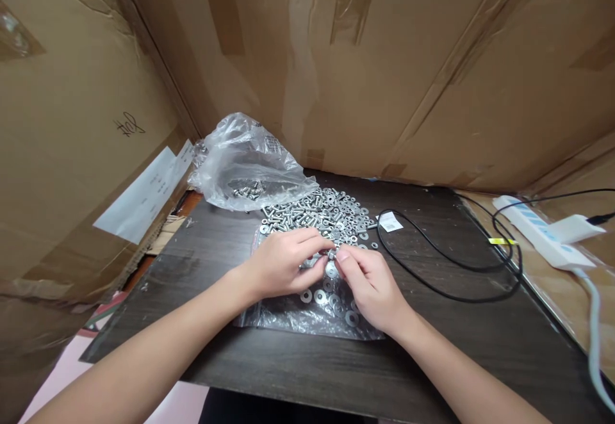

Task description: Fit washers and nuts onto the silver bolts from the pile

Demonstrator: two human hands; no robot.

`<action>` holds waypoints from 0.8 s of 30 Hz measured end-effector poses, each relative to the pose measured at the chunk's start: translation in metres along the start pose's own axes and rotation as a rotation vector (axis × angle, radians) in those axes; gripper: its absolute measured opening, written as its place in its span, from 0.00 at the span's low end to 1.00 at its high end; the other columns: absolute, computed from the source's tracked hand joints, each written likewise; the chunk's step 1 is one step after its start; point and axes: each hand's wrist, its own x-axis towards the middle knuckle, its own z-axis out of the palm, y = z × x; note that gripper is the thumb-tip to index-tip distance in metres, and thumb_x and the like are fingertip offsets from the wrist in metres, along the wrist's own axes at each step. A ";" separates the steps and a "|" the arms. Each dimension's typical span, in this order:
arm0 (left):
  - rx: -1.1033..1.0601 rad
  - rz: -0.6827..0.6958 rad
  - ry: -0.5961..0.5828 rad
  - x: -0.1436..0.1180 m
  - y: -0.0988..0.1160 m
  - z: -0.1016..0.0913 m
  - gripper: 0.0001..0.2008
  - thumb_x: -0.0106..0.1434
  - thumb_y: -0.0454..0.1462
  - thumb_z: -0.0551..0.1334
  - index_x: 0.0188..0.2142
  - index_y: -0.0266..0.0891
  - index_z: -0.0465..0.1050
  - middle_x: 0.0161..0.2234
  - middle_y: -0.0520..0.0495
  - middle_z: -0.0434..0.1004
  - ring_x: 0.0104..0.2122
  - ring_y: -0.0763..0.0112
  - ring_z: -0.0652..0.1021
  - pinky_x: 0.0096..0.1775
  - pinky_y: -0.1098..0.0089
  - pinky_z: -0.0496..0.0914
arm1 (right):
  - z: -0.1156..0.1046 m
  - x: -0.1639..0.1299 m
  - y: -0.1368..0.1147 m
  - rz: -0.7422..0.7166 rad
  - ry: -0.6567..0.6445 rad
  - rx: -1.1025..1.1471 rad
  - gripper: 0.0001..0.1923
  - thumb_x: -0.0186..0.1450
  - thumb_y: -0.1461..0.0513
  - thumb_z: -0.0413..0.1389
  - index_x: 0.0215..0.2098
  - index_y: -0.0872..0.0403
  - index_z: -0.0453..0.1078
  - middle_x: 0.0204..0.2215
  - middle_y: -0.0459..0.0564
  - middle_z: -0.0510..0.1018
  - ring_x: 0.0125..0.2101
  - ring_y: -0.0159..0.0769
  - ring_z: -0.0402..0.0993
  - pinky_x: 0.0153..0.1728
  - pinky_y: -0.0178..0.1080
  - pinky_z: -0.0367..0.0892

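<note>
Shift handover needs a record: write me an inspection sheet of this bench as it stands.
Surface: dark wood-grain table, scuffed.
Job's things: pile of small silver screws and washers on a flat clear plastic sheet; loose washers near the hands.
Clutter: crumpled clear plastic bag with a few screws inside; small white tag.
Hands: left hand and right hand meet, fingers pinching one small silver fastener.
Cables: thin black cable looped on the table; white power strip at right.
Surroundings: brown cardboard walls with tape.
</note>
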 end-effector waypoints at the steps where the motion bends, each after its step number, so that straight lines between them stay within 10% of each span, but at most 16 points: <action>1: -0.012 -0.010 -0.007 0.000 0.001 0.000 0.10 0.65 0.35 0.54 0.41 0.36 0.72 0.32 0.48 0.75 0.31 0.70 0.75 0.33 0.70 0.70 | 0.000 0.000 0.000 -0.028 0.007 -0.021 0.20 0.72 0.60 0.44 0.21 0.53 0.53 0.18 0.41 0.57 0.20 0.28 0.54 0.24 0.35 0.52; 10: -0.548 -0.324 -0.211 0.002 0.007 -0.006 0.13 0.62 0.35 0.50 0.21 0.39 0.52 0.18 0.56 0.53 0.21 0.76 0.59 0.25 0.72 0.55 | -0.006 -0.003 -0.001 -0.363 0.034 -0.366 0.05 0.63 0.61 0.55 0.37 0.53 0.63 0.29 0.48 0.69 0.29 0.35 0.66 0.29 0.37 0.62; 24: -1.067 -0.586 -0.584 0.005 0.010 -0.008 0.16 0.61 0.38 0.49 0.17 0.41 0.52 0.15 0.54 0.55 0.19 0.74 0.61 0.25 0.70 0.61 | -0.007 -0.001 -0.005 -0.566 -0.043 -0.583 0.12 0.70 0.60 0.50 0.28 0.54 0.65 0.21 0.47 0.67 0.23 0.33 0.59 0.26 0.36 0.54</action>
